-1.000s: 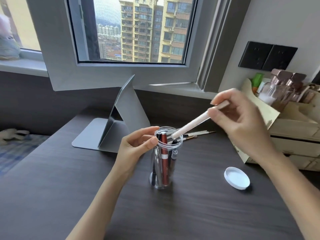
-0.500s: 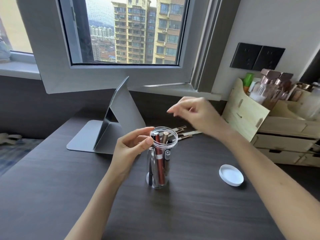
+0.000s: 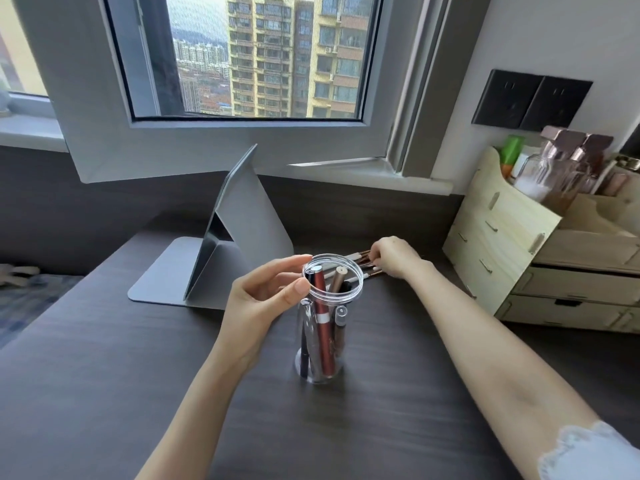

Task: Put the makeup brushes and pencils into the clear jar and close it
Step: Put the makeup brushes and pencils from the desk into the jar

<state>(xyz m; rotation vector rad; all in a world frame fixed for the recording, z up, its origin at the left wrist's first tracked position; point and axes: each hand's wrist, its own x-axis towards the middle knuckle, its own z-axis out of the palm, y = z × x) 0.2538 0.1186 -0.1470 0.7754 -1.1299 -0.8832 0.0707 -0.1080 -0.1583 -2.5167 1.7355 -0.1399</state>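
Observation:
A clear jar point(image 3: 322, 370) stands upright and uncapped on the dark desk, holding a red tube point(image 3: 322, 320), a brown pencil and several other sticks. My left hand point(image 3: 263, 299) pinches the jar's rim with thumb and fingers. Behind the jar lie several makeup brushes point(image 3: 360, 261) with white and copper handles. My right hand point(image 3: 394, 256) rests on them with its fingers curled around the handles; none is lifted off the desk. My right forearm hides the jar's white lid.
A folded grey stand point(image 3: 221, 258) sits back left of the jar. At the right stands a wooden drawer organizer point(image 3: 502, 237) with bottles on top. Window frame and sill run along the back. The dark desk point(image 3: 104, 375) extends toward me.
The white stick that my right hand held over the jar is gone from it. That hand then reached back and down onto the brushes behind the jar. My left hand stayed on the rim.

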